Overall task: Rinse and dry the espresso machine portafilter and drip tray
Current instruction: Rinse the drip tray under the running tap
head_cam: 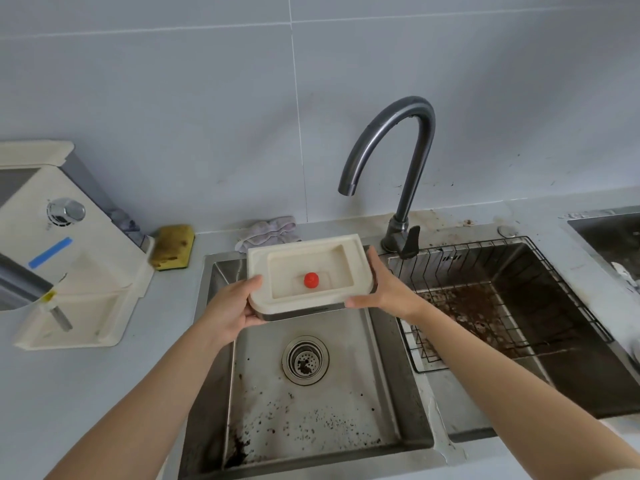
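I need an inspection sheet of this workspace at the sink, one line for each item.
Surface: grey countertop; left sink basin speckled with dark grounds, right basin heavily stained under a wire rack.
Job's things: cream drip tray with red float, held level above the left basin; espresso machine on the left; portafilter not clearly seen.
Clutter: yellow sponge, crumpled cloth behind the basin.
Grippers: left hand and right hand grip the tray's two ends.
Cables: nothing seen.
Surroundings: tiled wall; faucet, no water running.
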The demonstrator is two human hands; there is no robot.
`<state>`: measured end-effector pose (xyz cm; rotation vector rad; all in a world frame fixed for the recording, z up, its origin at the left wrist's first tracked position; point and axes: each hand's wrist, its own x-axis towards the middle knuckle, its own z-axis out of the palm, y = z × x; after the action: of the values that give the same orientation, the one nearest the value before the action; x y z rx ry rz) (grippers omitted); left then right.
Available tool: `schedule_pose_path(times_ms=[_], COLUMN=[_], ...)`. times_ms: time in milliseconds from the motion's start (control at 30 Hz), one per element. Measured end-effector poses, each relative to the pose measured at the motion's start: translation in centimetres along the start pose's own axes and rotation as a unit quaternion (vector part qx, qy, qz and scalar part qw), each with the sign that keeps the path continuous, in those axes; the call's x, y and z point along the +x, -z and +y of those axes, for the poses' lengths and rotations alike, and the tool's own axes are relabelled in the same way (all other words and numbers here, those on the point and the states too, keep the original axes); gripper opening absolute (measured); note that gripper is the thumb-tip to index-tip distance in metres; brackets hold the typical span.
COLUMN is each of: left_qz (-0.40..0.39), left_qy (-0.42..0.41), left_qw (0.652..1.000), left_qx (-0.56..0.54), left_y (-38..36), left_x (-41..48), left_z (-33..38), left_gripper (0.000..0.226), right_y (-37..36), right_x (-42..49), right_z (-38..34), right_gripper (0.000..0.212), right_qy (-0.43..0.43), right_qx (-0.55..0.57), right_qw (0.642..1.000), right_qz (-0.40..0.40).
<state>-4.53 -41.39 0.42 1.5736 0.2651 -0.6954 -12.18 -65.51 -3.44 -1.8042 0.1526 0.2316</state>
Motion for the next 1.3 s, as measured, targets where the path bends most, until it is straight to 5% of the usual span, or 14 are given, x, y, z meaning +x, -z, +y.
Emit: schedule_pose_path(times_ms=[233, 533, 800, 933, 1100, 1300], left_qz=[0.023, -0.071, -0.009, 0.014, 0.062, 0.116], left_qy=[-0.009, -0.109, -0.142, -0.144, -0.129, -0.071], left_qw=[0.998, 0.974, 0.962, 0.962, 0.956, 0.930], left_qx=[0.061, 0.186, 0.231, 0.230, 0.255, 0.343], left_y=[1.0, 1.5, 1.3, 1.0, 0.0, 0.0], left_x=[-1.4, -3.4, -3.7, -3.6, -3.5, -2.3], left_z=[0.4, 0.2, -0.2, -0.1, 0.5, 0.7], left_gripper=[0.028, 0.057, 0.076, 0.065, 0.054, 0.071], right_y=[-2.3, -2.5, -2.7, -2.8, -3.0, -3.1], right_x=[0.1, -0.3, -0.5, -0.6, -0.8, -1.0], right_z=[0.8, 0.7, 1.3, 1.1, 0.2, -0.7], right_gripper=[0.093, 0.075, 0.036, 0.062, 0.061, 0.088], right_qy=[0.061, -0.027, -0.114, -0.152, -0.233, -0.297], right_qx=[-0.010, 0.061, 0.071, 0.070, 0.068, 0.021], right_qw=[0.998, 0.998, 0.989, 0.984, 0.967, 0.948], right_qz=[0.031, 0.005, -0.054, -0.062, -0.077, -0.110])
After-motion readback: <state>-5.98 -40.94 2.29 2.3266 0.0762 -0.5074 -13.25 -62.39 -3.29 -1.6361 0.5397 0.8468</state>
